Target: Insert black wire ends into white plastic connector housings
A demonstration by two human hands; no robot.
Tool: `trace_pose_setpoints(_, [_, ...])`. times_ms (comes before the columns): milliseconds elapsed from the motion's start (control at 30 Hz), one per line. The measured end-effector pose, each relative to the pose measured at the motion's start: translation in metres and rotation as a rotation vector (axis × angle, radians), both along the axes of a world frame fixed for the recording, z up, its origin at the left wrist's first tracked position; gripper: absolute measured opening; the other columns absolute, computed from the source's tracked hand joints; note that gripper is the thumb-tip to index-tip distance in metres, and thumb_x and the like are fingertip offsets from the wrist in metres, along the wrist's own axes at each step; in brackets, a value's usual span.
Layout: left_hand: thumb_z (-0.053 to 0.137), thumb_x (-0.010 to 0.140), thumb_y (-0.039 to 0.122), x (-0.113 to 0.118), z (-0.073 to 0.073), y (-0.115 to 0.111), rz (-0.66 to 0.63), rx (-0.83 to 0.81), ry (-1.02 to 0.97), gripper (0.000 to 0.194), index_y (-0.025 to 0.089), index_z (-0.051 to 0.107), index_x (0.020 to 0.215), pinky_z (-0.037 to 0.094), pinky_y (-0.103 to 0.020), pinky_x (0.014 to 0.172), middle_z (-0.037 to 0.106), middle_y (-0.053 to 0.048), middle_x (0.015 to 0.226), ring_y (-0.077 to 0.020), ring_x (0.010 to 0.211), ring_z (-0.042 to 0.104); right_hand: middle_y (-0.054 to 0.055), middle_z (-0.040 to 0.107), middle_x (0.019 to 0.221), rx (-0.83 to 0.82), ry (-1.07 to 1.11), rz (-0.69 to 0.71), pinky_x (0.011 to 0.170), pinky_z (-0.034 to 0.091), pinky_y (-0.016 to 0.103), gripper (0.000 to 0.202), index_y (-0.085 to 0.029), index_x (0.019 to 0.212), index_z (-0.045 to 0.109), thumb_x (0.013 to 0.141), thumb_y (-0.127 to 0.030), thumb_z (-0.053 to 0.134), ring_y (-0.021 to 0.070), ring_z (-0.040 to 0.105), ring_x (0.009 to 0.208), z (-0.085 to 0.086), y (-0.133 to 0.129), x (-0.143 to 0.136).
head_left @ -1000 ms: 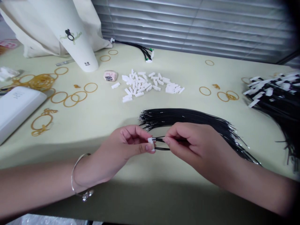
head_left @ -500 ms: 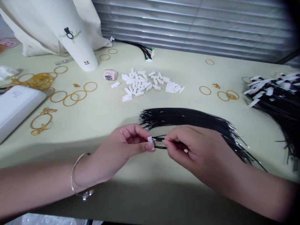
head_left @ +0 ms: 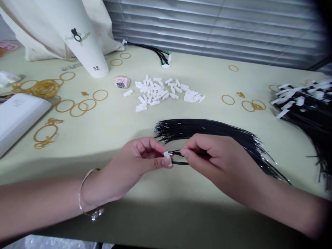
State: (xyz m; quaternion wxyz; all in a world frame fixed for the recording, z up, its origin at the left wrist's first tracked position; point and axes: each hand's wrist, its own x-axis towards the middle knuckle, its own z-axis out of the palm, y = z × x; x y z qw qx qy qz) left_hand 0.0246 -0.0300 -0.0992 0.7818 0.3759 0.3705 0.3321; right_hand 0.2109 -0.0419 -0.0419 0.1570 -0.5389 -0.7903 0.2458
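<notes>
Between thumb and fingertips, my left hand [head_left: 145,157] pinches a small white connector housing [head_left: 167,158]. Black wires [head_left: 180,163] run from the housing toward the right. My right hand [head_left: 215,155] is closed on a black wire close to the housing; its fingers hide part of the wires. Just beyond both hands lies a bundle of loose black wires [head_left: 192,127] with shiny metal ends. Farther back is a scattered pile of white connector housings [head_left: 158,91].
Yellow rubber bands [head_left: 64,106] lie left and right. A white box-shaped object [head_left: 20,117], a tall white cup [head_left: 90,52] and a cloth bag [head_left: 109,33] stand at left. Wires with white connectors [head_left: 306,110] are heaped at right. A finished-looking harness [head_left: 153,50] lies near the blinds.
My right hand has shifted slightly up and right, its thumb now straighter along the wire. My left hand keeps its pinch on the white housing in nearly the same place.
</notes>
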Motion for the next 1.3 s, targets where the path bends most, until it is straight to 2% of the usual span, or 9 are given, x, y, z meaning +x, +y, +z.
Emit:
trace_pose_setpoints(333, [0.074,0.069,0.013,0.000,0.000,0.001,0.007,-0.010,-0.047,0.016,0.013,0.061,0.079,0.050,-0.020,0.073,0.068,0.001,0.071,-0.0090,0.069,0.065,-0.005,0.050,0.057,0.008,0.045,0.034,0.045,0.029,0.019,0.015,-0.019,0.070,0.053,0.083,-0.019,0.048,0.0064,0.040,0.049,-0.006,0.000,0.005])
trace_pose_setpoints(567, [0.074,0.069,0.013,0.000,-0.001,-0.001,0.000,-0.004,-0.036,0.015,0.014,0.062,0.078,0.050,-0.019,0.072,0.069,0.001,0.070,-0.0089,0.068,0.065,-0.004,0.054,0.060,0.093,-0.027,0.097,0.049,0.030,0.020,0.014,-0.017,0.071,0.053,0.083,-0.015,0.047,0.0064,0.043,0.052,-0.011,-0.001,0.000])
trace_pose_setpoints(900, [0.075,0.067,0.015,-0.001,0.000,-0.001,0.000,0.010,0.028,0.017,0.014,0.062,0.078,0.052,-0.020,0.071,0.069,0.001,0.068,-0.0095,0.068,0.066,-0.002,0.051,0.059,0.093,-0.129,0.157,0.050,0.026,0.023,0.022,-0.016,0.068,0.050,0.087,-0.019,0.040,0.0093,0.040,0.053,-0.014,-0.002,-0.004])
trace_pose_setpoints(1133, [0.074,0.068,0.017,0.000,-0.001,0.000,-0.020,0.038,0.075,0.015,0.014,0.062,0.076,0.052,-0.020,0.071,0.069,0.001,0.069,-0.0093,0.068,0.065,0.001,0.055,0.064,0.263,-0.206,0.284,0.053,0.031,0.024,0.022,-0.015,0.074,0.056,0.086,-0.012,0.039,0.0116,0.046,0.058,-0.015,-0.001,0.001])
trace_pose_setpoints(1300, [0.074,0.069,0.018,-0.001,-0.002,-0.001,-0.047,0.054,0.066,0.014,0.015,0.063,0.078,0.051,-0.019,0.072,0.069,0.001,0.070,-0.0083,0.069,0.064,0.004,0.059,0.071,0.279,-0.294,0.330,0.053,0.031,0.027,0.025,-0.015,0.078,0.061,0.088,-0.012,0.038,0.0146,0.050,0.062,-0.011,-0.001,0.003])
